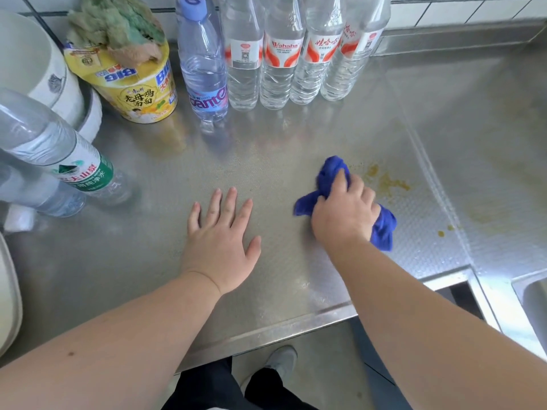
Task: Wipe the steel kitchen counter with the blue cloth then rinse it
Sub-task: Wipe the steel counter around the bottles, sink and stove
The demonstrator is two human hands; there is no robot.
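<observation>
The blue cloth (331,176) lay bunched on the steel counter (266,161), right of centre, with folds sticking out above, to the left of and below the hand that held it. The right hand (343,211) pressed down on the cloth, its fingers curled over the wad and clamped on it. Just to the right of the cloth, a patch of yellowish stain (387,182) spread over the steel, and a few smaller spots (444,230) sat farther right, near a ridge in the counter. The left hand (220,235) rested flat on the bare steel to the left of the cloth, fingers straight and spread apart, holding nothing. Along the back of the counter stood a row of clear water bottles with red and white labels (281,54), and beside them a bottle with a purple cap (204,63). Left of that stood a yellow instant-noodle cup (136,87) with a crumpled greenish rag (115,28) on top. A large bottle with a green label (59,149) stood at the left edge, near white bowls (38,66). At the lower right, the corner of a sink (532,300) showed. Below the counter's front edge, dark trousers and a grey shoe (282,361) were visible on the floor.
</observation>
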